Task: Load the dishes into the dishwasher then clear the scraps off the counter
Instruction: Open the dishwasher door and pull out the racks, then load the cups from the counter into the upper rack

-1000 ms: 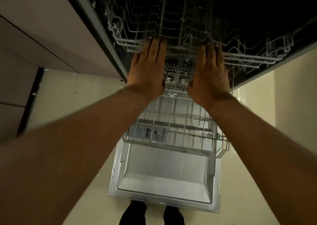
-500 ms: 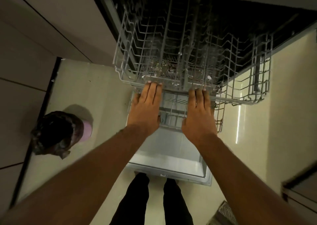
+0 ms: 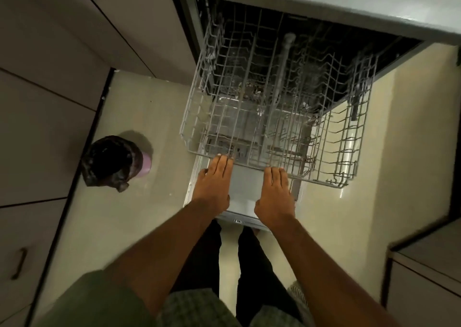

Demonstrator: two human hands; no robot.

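2 hands (image 3: 214,182) (image 3: 275,194) flat, fingers (image 3: 225,160) touching rack (image 3: 274,117) rim.

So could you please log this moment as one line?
step: rack out | left hand, right hand: flat, fingertips on upper rack front rim | rack: empty

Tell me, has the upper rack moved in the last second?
Yes. The rack has slid out toward the person, now overhanging the open door; before it sat mostly inside the dishwasher.
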